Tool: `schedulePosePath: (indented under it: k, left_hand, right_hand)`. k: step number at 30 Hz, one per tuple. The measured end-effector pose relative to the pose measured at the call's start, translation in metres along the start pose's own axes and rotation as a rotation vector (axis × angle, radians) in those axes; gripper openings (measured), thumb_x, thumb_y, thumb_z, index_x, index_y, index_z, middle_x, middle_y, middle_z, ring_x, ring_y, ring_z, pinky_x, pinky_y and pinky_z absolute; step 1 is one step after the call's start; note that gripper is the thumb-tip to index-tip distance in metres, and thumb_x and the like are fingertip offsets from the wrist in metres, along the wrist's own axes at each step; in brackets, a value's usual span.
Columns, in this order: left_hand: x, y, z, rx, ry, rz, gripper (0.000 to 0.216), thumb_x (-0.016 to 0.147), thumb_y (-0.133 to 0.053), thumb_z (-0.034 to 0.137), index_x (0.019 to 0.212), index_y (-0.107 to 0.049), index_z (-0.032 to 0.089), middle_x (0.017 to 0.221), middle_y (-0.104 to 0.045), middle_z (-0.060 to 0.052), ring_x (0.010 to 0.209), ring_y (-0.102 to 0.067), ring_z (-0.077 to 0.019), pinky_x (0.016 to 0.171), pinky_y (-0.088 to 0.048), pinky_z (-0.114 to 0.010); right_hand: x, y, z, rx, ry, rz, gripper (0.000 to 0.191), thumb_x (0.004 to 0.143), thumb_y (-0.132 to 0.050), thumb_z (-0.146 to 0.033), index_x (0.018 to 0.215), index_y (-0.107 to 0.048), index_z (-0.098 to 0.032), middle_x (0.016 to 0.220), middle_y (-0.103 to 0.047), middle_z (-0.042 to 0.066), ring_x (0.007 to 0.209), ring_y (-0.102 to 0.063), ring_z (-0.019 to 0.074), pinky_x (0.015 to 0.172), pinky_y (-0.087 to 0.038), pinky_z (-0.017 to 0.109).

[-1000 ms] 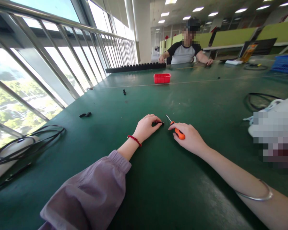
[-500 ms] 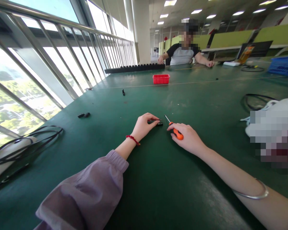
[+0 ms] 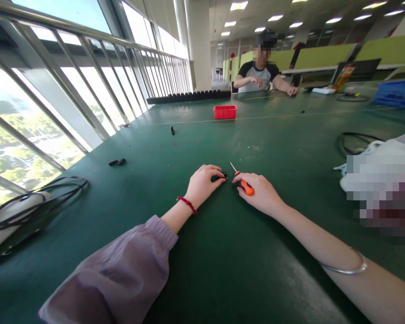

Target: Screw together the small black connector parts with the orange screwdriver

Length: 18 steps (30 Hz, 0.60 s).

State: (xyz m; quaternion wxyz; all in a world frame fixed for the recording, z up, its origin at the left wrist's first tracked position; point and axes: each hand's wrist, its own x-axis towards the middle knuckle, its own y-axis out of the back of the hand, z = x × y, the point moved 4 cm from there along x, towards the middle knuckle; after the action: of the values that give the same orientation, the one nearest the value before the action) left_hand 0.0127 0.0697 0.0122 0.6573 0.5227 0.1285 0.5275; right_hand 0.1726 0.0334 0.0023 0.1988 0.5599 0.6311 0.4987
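Between the thumb and fingers of my left hand (image 3: 204,182) is a small black part (image 3: 224,175), mostly covered by the fingertips; its kind is too small to tell. My right hand (image 3: 261,192) is closed around a screwdriver (image 3: 247,187) with an orange and black handle. The thin metal shaft points away and up to the left, its tip a little to the right of the black part and apart from it. Both hands are low over the green table (image 3: 202,265).
Small black pieces (image 3: 117,162) lie to the left, another black piece (image 3: 173,130) farther off. A red bin (image 3: 225,112) stands mid-table, with a long black rack (image 3: 189,96) behind. Cables (image 3: 64,184) lie at far left, a white bag (image 3: 384,166) at right. A person (image 3: 259,74) sits opposite.
My left hand has shifted slightly down, and the black part has turned in its fingers. The screwdriver stays in my right hand. The person opposite has raised one hand off the table.
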Motion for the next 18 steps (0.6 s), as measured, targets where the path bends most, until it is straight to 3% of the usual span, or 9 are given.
schedulePosePath:
  k: [4,8,11,15,18]
  left_hand:
    - [0.002,0.001,-0.002,-0.029,0.004,-0.009,0.011,0.08,-0.063,0.024,0.084,-0.072,0.02,0.101,-0.07,-0.004,0.096,-0.062,-0.0198,0.091,-0.047,-0.037]
    - [-0.004,0.03,-0.023,-0.04,0.048,0.096,0.014,0.079,-0.063,0.029,0.084,-0.073,0.02,0.1,-0.07,-0.005,0.094,-0.063,-0.02,0.091,-0.048,-0.036]
    - [-0.025,0.071,-0.064,0.044,0.143,0.202,0.017,0.078,-0.061,0.032,0.083,-0.073,0.02,0.1,-0.07,-0.005,0.094,-0.064,-0.0207,0.093,-0.046,-0.036]
    - [-0.071,0.127,-0.132,0.258,0.381,0.277,0.023,0.077,-0.059,0.035,0.085,-0.072,0.018,0.103,-0.07,-0.006,0.096,-0.063,-0.0226,0.092,-0.045,-0.035]
    - [-0.1,0.157,-0.164,0.328,0.557,0.318,0.027,0.076,-0.061,0.037,0.09,-0.072,0.018,0.103,-0.07,-0.004,0.095,-0.063,-0.0222,0.088,-0.045,-0.032]
  right_hand:
    - [0.0,0.0,0.0,0.001,0.002,0.009,0.02,0.077,-0.054,-0.017,0.095,-0.062,-0.022,0.091,-0.067,0.004,0.084,-0.06,0.0204,0.079,-0.042,0.036]
    - [-0.001,0.0,0.0,0.004,0.005,0.012,0.019,0.077,-0.054,-0.017,0.094,-0.061,-0.023,0.092,-0.067,0.003,0.083,-0.061,0.02,0.079,-0.043,0.037]
    - [-0.001,0.0,0.0,0.014,0.01,0.017,0.018,0.077,-0.054,-0.017,0.092,-0.061,-0.024,0.09,-0.067,0.002,0.081,-0.06,0.0196,0.078,-0.044,0.037]
    - [-0.001,0.0,-0.001,0.017,0.011,0.015,0.018,0.077,-0.054,-0.017,0.092,-0.061,-0.023,0.089,-0.067,0.003,0.08,-0.06,0.0192,0.079,-0.044,0.038]
    - [-0.001,-0.001,0.0,0.021,0.007,0.008,0.019,0.077,-0.054,-0.017,0.094,-0.062,-0.022,0.089,-0.067,0.003,0.08,-0.06,0.019,0.08,-0.044,0.038]
